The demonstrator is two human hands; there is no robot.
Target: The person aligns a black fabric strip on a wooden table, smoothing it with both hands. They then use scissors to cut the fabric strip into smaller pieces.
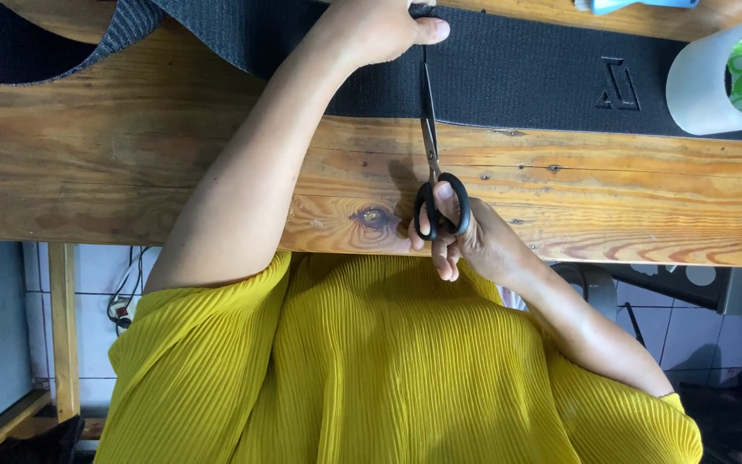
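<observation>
Right hand (465, 241) gripping black-handled steel scissors (431, 146); we are pressing left hand (380, 30) flat on wide black woven band (517, 77) on wooden surface (130, 163).

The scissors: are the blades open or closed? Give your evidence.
Closed, or nearly: the scissors show as one thin line across the black fabric.

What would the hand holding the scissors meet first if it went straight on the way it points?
The right hand points along the scissors toward the black band. It would probably meet that band's near edge first, though depth is unclear.
</observation>
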